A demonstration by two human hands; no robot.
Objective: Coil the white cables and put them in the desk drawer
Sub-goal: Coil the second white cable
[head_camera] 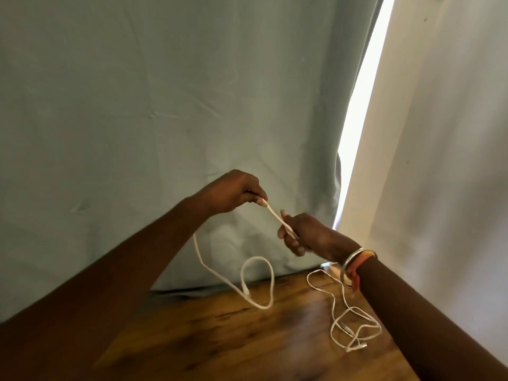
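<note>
My left hand [233,192] and my right hand [305,233] are raised above the wooden desk [247,339], each pinching the same thick white cable [257,281]. A short taut stretch runs between the two hands. The rest hangs down from my left hand and curls into a loose loop just above the desk. A second, thinner white cable [354,325] lies in a loose tangle on the desk's right side, under my right forearm. No drawer is in view.
A pale green curtain [165,105] hangs right behind the desk. A bright gap of daylight [360,119] splits it from a white curtain [445,133] on the right. My right wrist wears a silver bangle and an orange band [354,264].
</note>
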